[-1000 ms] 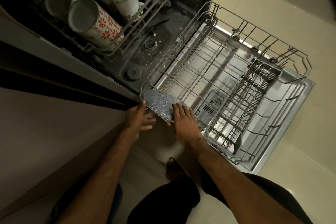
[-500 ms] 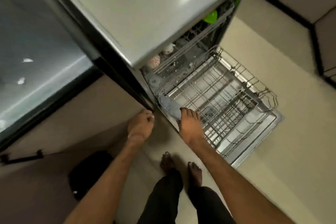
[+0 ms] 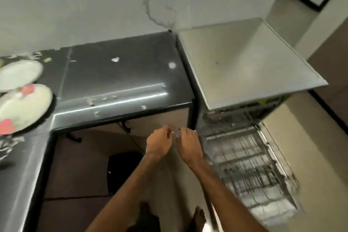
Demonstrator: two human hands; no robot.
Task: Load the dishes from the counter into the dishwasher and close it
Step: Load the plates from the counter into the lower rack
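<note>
The frame is motion-blurred. The dishwasher (image 3: 244, 66) stands at the right with its door down and its lower wire rack (image 3: 248, 167) pulled out. Two pale plates lie on the dark counter (image 3: 120, 73) at the far left: a plain one (image 3: 18, 74) and one with red marks (image 3: 22, 107). My left hand (image 3: 159, 143) and my right hand (image 3: 189, 144) hover side by side in front of the cabinet, left of the rack. Both hold nothing, fingers loosely curled. The speckled plate put in the rack is not visible in the blur.
Small scraps litter the counter (image 3: 98, 100). A cabinet front (image 3: 158, 120) sits under the counter edge. A dark object (image 3: 122, 169) lies on the floor below my left arm. My bare feet (image 3: 199, 218) stand near the rack's near corner. A green item (image 3: 263, 102) shows inside the dishwasher.
My head has risen from the lower rack to the counter. My right hand let go of the speckled plate in the rack, and both hands have lifted away empty.
</note>
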